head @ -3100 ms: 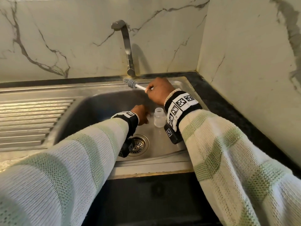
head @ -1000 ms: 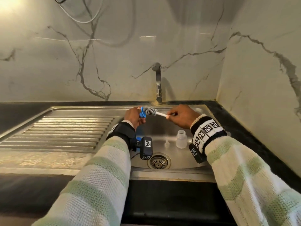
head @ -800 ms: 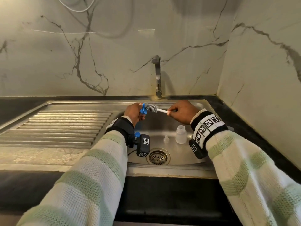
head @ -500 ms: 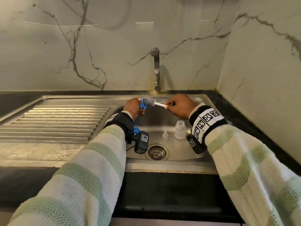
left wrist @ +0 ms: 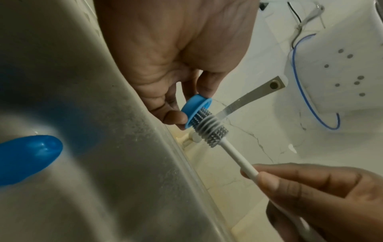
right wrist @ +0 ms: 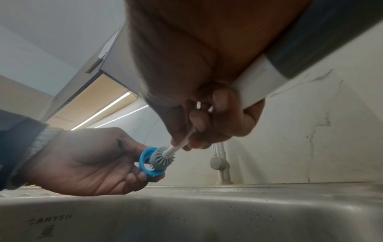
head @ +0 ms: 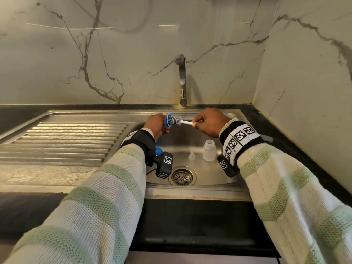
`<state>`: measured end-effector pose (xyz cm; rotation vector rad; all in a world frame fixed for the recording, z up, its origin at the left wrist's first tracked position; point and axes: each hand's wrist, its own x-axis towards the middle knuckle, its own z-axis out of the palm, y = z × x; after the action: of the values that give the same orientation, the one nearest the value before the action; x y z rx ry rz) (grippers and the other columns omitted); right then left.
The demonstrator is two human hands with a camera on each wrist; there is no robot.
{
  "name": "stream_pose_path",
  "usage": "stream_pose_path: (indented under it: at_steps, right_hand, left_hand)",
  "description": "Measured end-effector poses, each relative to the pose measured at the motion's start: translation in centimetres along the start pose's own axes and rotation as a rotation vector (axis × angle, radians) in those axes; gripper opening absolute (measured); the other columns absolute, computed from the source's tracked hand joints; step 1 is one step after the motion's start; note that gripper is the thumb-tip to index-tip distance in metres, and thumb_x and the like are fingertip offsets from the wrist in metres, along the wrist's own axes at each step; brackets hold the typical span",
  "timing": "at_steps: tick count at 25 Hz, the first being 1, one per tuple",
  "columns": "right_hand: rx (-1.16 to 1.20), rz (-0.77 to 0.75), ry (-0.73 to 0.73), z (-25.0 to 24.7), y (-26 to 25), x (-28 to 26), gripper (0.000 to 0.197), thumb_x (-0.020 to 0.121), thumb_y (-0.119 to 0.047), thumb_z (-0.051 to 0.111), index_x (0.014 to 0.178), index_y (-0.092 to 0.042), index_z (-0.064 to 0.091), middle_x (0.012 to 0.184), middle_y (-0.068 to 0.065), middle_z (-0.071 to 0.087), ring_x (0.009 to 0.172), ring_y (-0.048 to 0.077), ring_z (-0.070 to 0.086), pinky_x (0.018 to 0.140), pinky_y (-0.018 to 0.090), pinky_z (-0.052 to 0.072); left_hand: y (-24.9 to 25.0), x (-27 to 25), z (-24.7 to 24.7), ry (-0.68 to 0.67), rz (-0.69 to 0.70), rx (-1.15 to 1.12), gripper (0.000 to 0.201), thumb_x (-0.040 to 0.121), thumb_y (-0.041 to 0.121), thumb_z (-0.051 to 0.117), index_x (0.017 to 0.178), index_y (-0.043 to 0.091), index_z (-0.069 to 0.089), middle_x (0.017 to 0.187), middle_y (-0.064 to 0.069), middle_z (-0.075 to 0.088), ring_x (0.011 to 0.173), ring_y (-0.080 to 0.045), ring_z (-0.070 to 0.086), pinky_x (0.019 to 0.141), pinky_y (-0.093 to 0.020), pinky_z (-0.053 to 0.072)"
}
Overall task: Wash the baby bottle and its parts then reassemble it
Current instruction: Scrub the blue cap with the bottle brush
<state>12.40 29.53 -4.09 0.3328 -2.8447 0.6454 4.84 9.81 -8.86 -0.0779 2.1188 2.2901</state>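
Note:
My left hand (head: 156, 125) pinches a blue screw ring (head: 168, 120) (left wrist: 193, 108) (right wrist: 146, 161) above the sink's back rim. A small brush (head: 177, 121) (left wrist: 209, 129) (right wrist: 162, 158) with grey bristles and a white handle pokes into the ring's opening. My right hand (head: 206, 123) (right wrist: 199, 131) grips the brush handle between thumb and fingers. The clear bottle body (head: 209, 150) stands upright on the sink floor, and the clear nipple (head: 192, 155) stands just left of it.
The steel sink (head: 205, 178) has a drain (head: 182, 176) at the front of its floor. A tap (head: 182, 79) rises behind the basin. A ribbed draining board (head: 62, 141) lies to the left; marble walls close the back and right.
Three seconds ago my left hand was down in the basin; since then it has held the blue ring up at the brush. Over the last second both hands stay together, the brush head working in the ring.

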Motion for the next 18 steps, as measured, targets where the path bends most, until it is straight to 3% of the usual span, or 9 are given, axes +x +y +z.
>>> stream_pose_path:
  at_steps: [3, 8, 11, 13, 14, 16, 18]
  right_hand:
    - [-0.042, -0.05, 0.037, -0.04, -0.89, -0.11, 0.022, 0.092, -0.029, 0.061, 0.105, -0.021, 0.076, 0.088, 0.001, 0.073, 0.078, 0.019, 0.064, 0.076, 0.03, 0.053]
    - [0.082, -0.083, -0.015, -0.09, -1.05, -0.41, 0.024, 0.092, -0.024, 0.064, 0.113, -0.018, 0.074, 0.093, -0.002, 0.074, 0.073, 0.009, 0.061, 0.072, 0.023, 0.048]
    - [0.092, -0.054, -0.065, -0.33, -0.83, -0.54, 0.023, 0.091, -0.022, 0.065, 0.112, -0.016, 0.074, 0.063, -0.017, 0.063, 0.055, 0.001, 0.055, 0.054, 0.011, 0.043]
    - [0.076, -0.017, -0.075, -0.75, -0.56, -0.77, 0.021, 0.091, -0.021, 0.065, 0.108, -0.016, 0.075, 0.054, -0.015, 0.059, 0.048, 0.002, 0.052, 0.044, 0.008, 0.039]
    - [0.062, -0.002, -0.069, -0.89, -0.49, -0.83, 0.02, 0.091, -0.021, 0.065, 0.107, -0.016, 0.076, 0.058, -0.012, 0.062, 0.051, 0.003, 0.052, 0.046, 0.01, 0.04]
    - [0.017, -0.004, -0.034, -0.71, -0.62, -0.63, 0.021, 0.09, -0.023, 0.064, 0.106, -0.016, 0.076, 0.079, -0.003, 0.073, 0.066, 0.007, 0.06, 0.065, 0.019, 0.048]
    - [-0.021, -0.019, 0.002, -0.15, -1.13, -0.32, 0.024, 0.091, -0.025, 0.062, 0.107, -0.017, 0.076, 0.094, 0.002, 0.075, 0.08, 0.015, 0.065, 0.078, 0.027, 0.052]
  left_hand:
    - [0.37, 0.0, -0.34, 0.02, -0.034, -0.132, 0.028, 0.104, 0.02, 0.041, 0.109, 0.002, 0.061, 0.077, -0.012, 0.059, 0.056, -0.014, 0.049, 0.043, -0.022, 0.046]
    - [0.74, 0.05, -0.74, 0.085, -0.043, -0.163, 0.028, 0.103, 0.018, 0.042, 0.109, 0.0, 0.062, 0.073, -0.01, 0.057, 0.054, -0.014, 0.046, 0.04, -0.021, 0.041]
    - [0.36, 0.12, -0.95, 0.075, -0.039, -0.104, 0.028, 0.1, 0.017, 0.044, 0.109, -0.001, 0.065, 0.072, -0.01, 0.056, 0.054, -0.014, 0.044, 0.039, -0.019, 0.04]
    - [0.27, 0.0, -0.8, 0.056, -0.038, -0.065, 0.028, 0.101, 0.016, 0.044, 0.11, 0.0, 0.064, 0.073, -0.01, 0.057, 0.053, -0.015, 0.044, 0.039, -0.018, 0.04]
    - [0.29, -0.12, -0.75, 0.046, -0.037, -0.055, 0.028, 0.101, 0.016, 0.043, 0.111, -0.001, 0.063, 0.073, -0.011, 0.057, 0.053, -0.015, 0.045, 0.039, -0.019, 0.041]
    - [0.4, -0.31, -0.94, 0.032, -0.034, -0.054, 0.028, 0.102, 0.018, 0.043, 0.107, 0.0, 0.063, 0.075, -0.011, 0.059, 0.054, -0.014, 0.046, 0.041, -0.02, 0.043]
    - [0.52, -0.36, -1.13, 0.035, -0.041, -0.092, 0.025, 0.102, 0.018, 0.044, 0.106, 0.002, 0.063, 0.077, -0.01, 0.059, 0.056, -0.014, 0.047, 0.044, -0.021, 0.045]
